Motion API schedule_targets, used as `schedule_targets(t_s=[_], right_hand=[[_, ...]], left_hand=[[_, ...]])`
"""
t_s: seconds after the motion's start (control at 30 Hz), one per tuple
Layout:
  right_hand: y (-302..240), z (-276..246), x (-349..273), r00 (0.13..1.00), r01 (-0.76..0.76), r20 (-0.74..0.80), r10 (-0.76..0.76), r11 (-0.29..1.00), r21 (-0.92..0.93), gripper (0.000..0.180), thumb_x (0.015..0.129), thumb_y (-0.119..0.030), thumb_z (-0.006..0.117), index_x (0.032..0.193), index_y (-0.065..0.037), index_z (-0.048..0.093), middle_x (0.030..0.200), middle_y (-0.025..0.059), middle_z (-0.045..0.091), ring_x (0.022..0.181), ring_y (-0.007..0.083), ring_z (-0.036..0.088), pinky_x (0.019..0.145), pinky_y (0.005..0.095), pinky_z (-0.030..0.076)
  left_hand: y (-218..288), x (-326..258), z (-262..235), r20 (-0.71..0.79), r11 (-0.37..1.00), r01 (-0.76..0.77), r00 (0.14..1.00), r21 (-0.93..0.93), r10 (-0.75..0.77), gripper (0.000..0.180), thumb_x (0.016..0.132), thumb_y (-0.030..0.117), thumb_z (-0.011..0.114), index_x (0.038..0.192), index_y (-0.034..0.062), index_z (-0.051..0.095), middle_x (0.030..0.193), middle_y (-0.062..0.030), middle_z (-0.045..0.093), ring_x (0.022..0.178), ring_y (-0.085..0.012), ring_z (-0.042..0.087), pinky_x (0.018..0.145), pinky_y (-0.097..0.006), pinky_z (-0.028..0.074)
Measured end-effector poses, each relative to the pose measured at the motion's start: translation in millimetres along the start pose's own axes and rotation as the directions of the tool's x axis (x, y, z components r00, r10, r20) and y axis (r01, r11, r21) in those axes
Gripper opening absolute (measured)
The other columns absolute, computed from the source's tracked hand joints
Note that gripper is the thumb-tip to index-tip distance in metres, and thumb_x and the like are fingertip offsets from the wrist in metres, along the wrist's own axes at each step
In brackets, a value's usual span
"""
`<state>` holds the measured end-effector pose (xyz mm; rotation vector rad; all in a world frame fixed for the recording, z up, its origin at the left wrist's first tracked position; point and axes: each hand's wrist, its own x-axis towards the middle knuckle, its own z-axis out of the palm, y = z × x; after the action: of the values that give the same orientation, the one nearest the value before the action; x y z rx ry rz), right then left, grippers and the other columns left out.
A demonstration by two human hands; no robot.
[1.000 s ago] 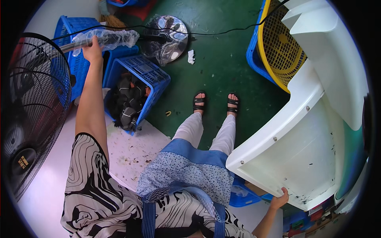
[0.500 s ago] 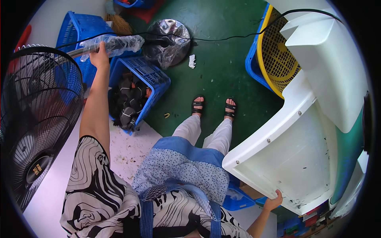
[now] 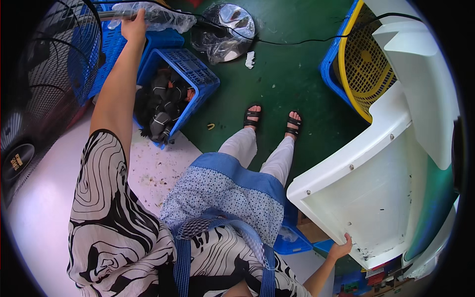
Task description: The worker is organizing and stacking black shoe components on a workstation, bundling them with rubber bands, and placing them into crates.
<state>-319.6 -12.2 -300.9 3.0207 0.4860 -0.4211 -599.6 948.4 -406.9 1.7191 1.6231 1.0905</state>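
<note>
My left hand [image 3: 133, 27] is closed around the pole of a pedestal fan, where clear plastic wrap [image 3: 170, 18] covers it. The fan's black wire cage [image 3: 54, 81] fills the left side, partly cut off by the rim of the picture. Its round shiny base [image 3: 236, 24], also wrapped in plastic, is on the green floor at the far middle. At the lower right, my right hand [image 3: 340, 248] grips the near edge of a white tray-like panel [image 3: 368, 198] with screws along its raised rim. Part of that hand's fingers are hidden.
A blue crate [image 3: 200, 89] of dark bundled items stands by the pale worktop [image 3: 158, 168]. A yellow basket [image 3: 368, 59] in a blue one is at the far right. A black cord [image 3: 297, 43] hangs across the far side. Blue bins [image 3: 292, 242] sit under the panel.
The view has shifted, so most things appear farther right and higher. The fan's cage has moved left and away from me. Both hands keep their holds on the pole and the panel.
</note>
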Motion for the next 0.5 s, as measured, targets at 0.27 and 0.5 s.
schedule_targets(t_s=[0.27,0.5], right_hand=[[5,-11,0,0.999,0.008,0.033,-0.009,0.999,0.039,0.037,0.069,-0.018,0.076,0.101,-0.004,0.063,0.097,0.0142,0.064,0.093,0.0335,0.058,0.085,0.041,0.045],[3,-8,4,0.991,-0.063,0.124,0.059,0.998,0.03,0.034,0.075,-0.005,0.065,0.109,0.0,0.06,0.105,0.0117,0.062,0.099,0.0243,0.057,0.093,0.0344,0.043]], left_hand=[[-107,-84,-38,0.062,0.992,0.06,0.996,0.111,-0.067,0.085,0.064,0.04,0.086,0.119,-0.0118,0.047,0.113,-0.0221,0.059,0.101,-0.0258,0.059,0.086,-0.032,0.047],[-291,-243,-12,0.173,0.542,0.402,0.663,0.738,-0.728,0.052,0.075,0.045,0.071,0.083,-0.0044,0.057,0.089,-0.0257,0.064,0.09,-0.0387,0.065,0.079,-0.044,0.05]])
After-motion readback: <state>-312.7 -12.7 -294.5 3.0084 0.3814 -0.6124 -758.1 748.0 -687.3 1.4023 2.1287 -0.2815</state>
